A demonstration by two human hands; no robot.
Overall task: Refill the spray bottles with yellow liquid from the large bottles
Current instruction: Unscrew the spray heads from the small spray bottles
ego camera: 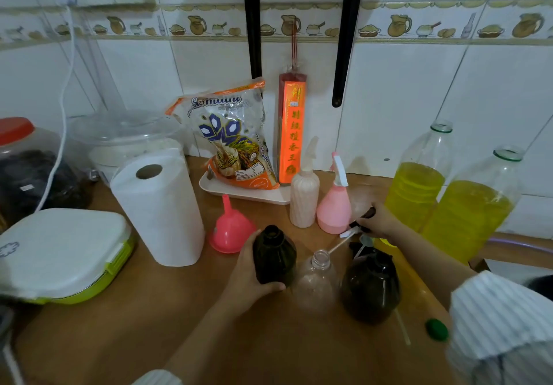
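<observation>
My left hand (250,277) grips a dark brown spray bottle (273,254) with its neck open, standing on the wooden counter. My right hand (378,221) holds a black spray head (363,220) with a white dip tube (341,244) slanting down toward a clear, open bottle (317,280). A second dark bottle (371,286) with its sprayer on stands to the right. Behind are a pink funnel (230,229), a beige spray bottle (304,196) and a pink spray bottle (334,205). Two large uncapped bottles of yellow liquid (417,187) (471,217) stand at the right.
A paper towel roll (161,211) and a lidded white-green box (62,253) stand to the left. A rice bag (236,139) on a tray and an orange incense box (291,133) lean on the tiled wall. A green cap (437,329) lies near the counter's right edge.
</observation>
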